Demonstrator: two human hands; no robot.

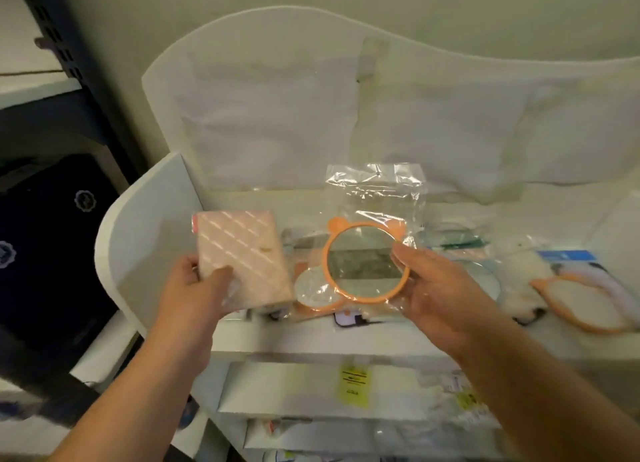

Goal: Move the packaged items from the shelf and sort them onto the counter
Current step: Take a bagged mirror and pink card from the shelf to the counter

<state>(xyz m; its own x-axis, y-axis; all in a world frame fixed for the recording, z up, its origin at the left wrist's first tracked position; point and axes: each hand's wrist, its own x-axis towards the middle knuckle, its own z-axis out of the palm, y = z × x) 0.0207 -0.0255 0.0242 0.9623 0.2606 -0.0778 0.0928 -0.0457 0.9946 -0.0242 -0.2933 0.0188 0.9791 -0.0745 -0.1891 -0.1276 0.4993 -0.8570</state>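
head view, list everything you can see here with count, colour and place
pink box: 1, pink with pale diagonal stripes, wrapped, held up at left
round mirror: 1, orange eared frame, in clear bag, held up at centre
second mirror: 1, orange frame, lying on shelf under the held one
eared frame: 1, orange, bagged, on shelf at right
shelf: 1, white, with curved back panel
yellow tag: 1, lower tier, text blurred
dark cabinet: 1, navy, far left
left hand: grips pink box
right hand: grips round mirror
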